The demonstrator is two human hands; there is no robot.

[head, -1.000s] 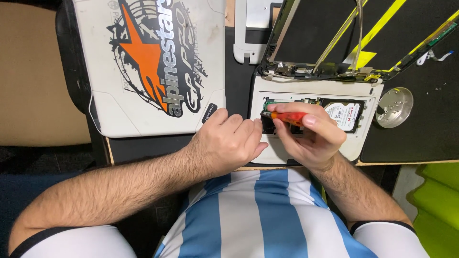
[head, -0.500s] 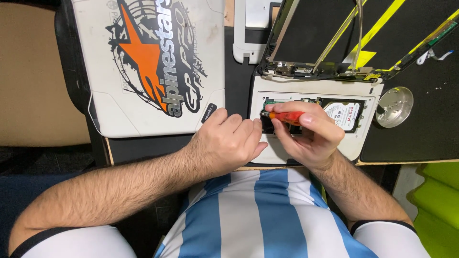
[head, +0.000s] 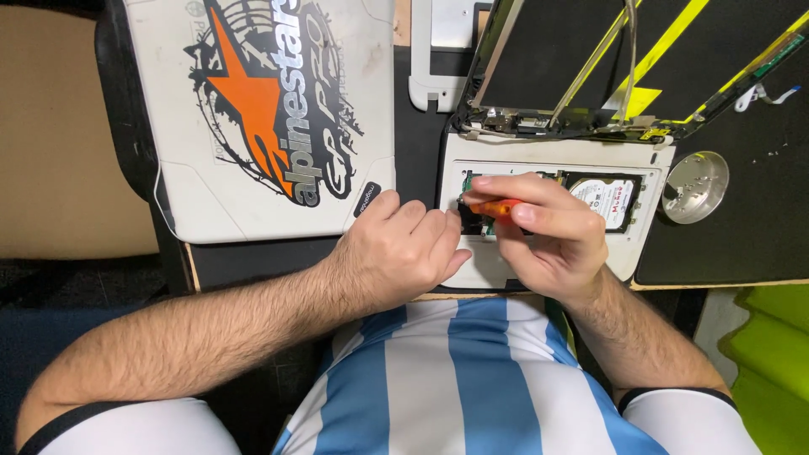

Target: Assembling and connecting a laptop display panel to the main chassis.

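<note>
A white opened laptop base [head: 640,160] lies in front of me with a hard drive [head: 608,199] showing in its bay. My right hand [head: 548,236] grips an orange-handled screwdriver [head: 497,206], tip pointing left into the open compartment. My left hand [head: 400,253] rests curled on the base's left edge, fingers touching the bay beside the screwdriver tip. What the tip touches is hidden by my fingers.
A white laptop lid [head: 261,118] with an orange and black star graphic lies at the left. A dark screen panel with yellow strips [head: 640,59] lies at the back right. A small round metal dish [head: 695,185] stands on the black mat [head: 750,244]. A white bezel piece [head: 438,50] lies at the back.
My right hand has turned slightly on the screwdriver; both hands stay in the same place over the compartment.
</note>
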